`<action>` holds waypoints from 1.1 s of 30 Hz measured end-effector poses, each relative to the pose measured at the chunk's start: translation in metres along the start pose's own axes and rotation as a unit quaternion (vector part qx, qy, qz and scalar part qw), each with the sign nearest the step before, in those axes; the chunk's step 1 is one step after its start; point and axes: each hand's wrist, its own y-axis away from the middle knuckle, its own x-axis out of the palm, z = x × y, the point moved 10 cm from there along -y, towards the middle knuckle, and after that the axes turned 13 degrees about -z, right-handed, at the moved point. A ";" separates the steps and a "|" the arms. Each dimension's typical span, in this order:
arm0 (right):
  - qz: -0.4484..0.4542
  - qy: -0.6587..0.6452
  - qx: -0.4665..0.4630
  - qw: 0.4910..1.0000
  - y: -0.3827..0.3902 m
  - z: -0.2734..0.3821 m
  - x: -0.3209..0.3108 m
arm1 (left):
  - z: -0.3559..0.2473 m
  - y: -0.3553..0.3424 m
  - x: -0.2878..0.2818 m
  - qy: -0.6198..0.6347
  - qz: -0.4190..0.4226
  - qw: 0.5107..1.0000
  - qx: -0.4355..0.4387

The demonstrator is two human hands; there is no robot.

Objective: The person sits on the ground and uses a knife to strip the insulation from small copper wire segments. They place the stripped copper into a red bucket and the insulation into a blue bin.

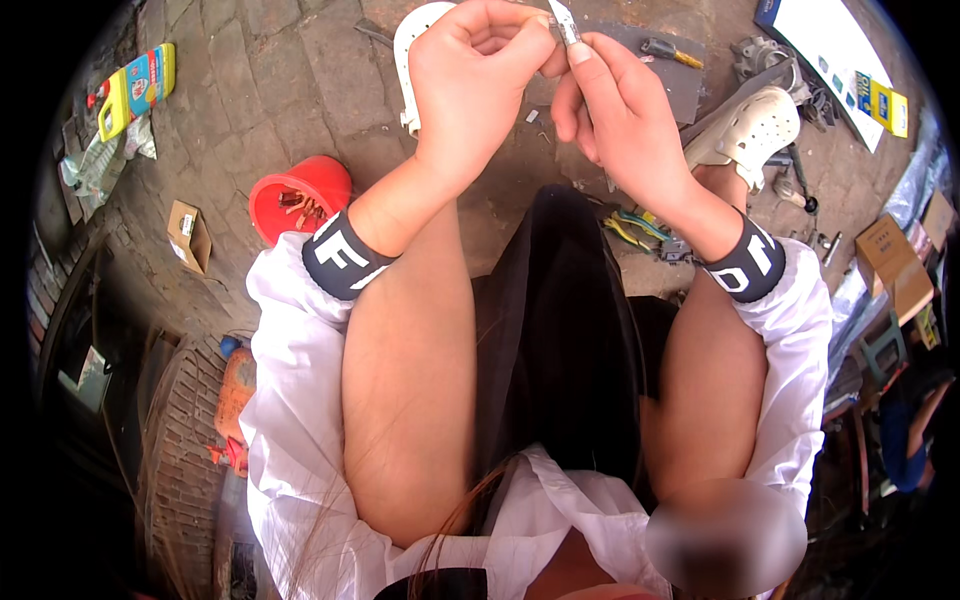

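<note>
Over the paved floor (280,90), the right hand (632,118) holds a silver blade (565,22); the left hand (475,90) is pinched just beside it, on what I cannot tell. Seemingly fine handwork, calling next for steadiness. Toward the floor's left edge, a red bucket (333,184) holds brownish pieces (302,207).

Red round plastic bucket (330,178): smooth, glossy wall. Coppery metal-looking scraps (298,205) inside bucket: dull shine. Grey-brown stone-like floor (245,95) around bucket: rough, matt. Left of bucket, small brown cardboard box (186,240): matt, plain. Beyond it, farther from bucket, yellow plastic jug (112,110): smooth, glossy. Right of bucket: silver narrow metal blade (566,22), smooth, bright; white perforated clog (762,125), plastic-looking, matt. Near bucket, loose white sleeve (295,370): thin, smooth, wrinkled cloth.
</note>
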 end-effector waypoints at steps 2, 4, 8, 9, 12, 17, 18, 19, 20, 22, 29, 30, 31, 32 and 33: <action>-0.026 -0.001 -0.023 0.999 -0.003 0.005 -0.005 | -0.001 -0.002 -0.001 0.041 -0.028 0.999 -0.006; -0.050 -0.016 -0.055 0.997 -0.006 0.009 -0.012 | -0.005 -0.004 -0.001 0.035 -0.031 0.999 0.027; -0.061 0.040 -0.096 0.993 -0.005 0.001 -0.009 | -0.004 -0.005 -0.003 0.055 -0.029 0.998 0.015; -0.052 0.050 -0.091 0.993 -0.003 0.001 -0.005 | -0.006 -0.005 -0.002 0.055 -0.020 0.998 0.024; -0.025 0.005 -0.043 0.999 -0.003 -0.009 0.000 | -0.010 -0.003 0.000 0.057 -0.003 0.998 0.041; 0.017 -0.087 0.033 0.996 -0.001 -0.013 0.007 | -0.011 -0.005 -0.006 -0.025 -0.039 0.996 0.071; 0.023 -0.098 0.040 0.994 -0.001 -0.013 0.008 | -0.009 -0.004 -0.004 0.002 -0.027 0.998 0.055; 0.028 -0.110 0.046 0.992 -0.001 -0.013 0.009 | -0.008 -0.004 -0.003 0.029 -0.015 0.999 0.038; 0.030 -0.115 0.061 0.991 -0.001 -0.015 0.009 | -0.006 -0.003 -0.001 0.057 -0.003 0.998 0.022; 0.036 -0.126 0.092 0.987 -0.001 -0.019 0.010 | -0.007 -0.002 0.000 0.043 -0.002 0.998 0.043; 0.026 -0.140 0.141 0.980 -0.001 -0.026 0.009 | -0.032 0.000 0.001 -0.132 -0.033 0.968 0.210; 0.017 -0.131 0.143 0.981 -0.002 -0.028 0.008 | -0.027 -0.002 -0.001 -0.111 -0.032 0.976 0.183; 0.008 -0.123 0.145 0.982 -0.004 -0.029 0.008 | -0.019 -0.006 -0.002 -0.091 -0.031 0.983 0.155; 0.001 -0.117 0.147 0.982 -0.006 -0.030 0.008 | -0.013 -0.008 -0.003 -0.071 -0.030 0.989 0.126; -0.008 -0.112 0.148 0.983 -0.008 -0.031 0.008 | -0.011 -0.009 -0.002 -0.071 -0.029 0.989 0.125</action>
